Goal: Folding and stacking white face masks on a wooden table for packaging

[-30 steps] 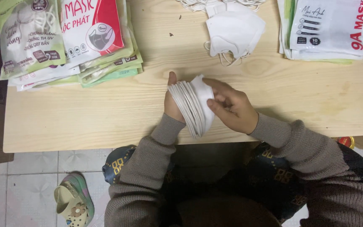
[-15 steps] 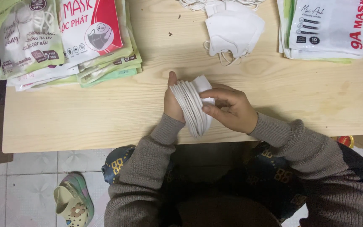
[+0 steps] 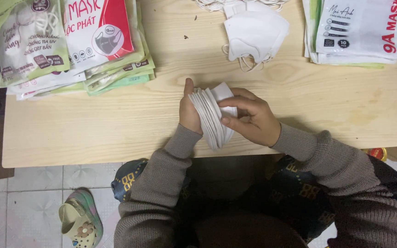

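Held a stack of white masks (image 3: 211, 117) on edge betw. both hands, at the near edge of the table (image 3: 116, 128). Left hand (image 3: 189, 109) flat against the stack's left side, fingers straight, thumb hidden. Right hand (image 3: 250, 117) curled round the right side, thumb and fingertips pinching the masks. Lay further back, apart from the stack: loose masks (image 3: 255, 32), ear loops showing. Sat at far left: pile of flat packets (image 3: 72, 43), green and white-red. Sat at far right: second packet pile (image 3: 357, 30). Stood on floor tiles, lower left: slipper (image 3: 80, 224).
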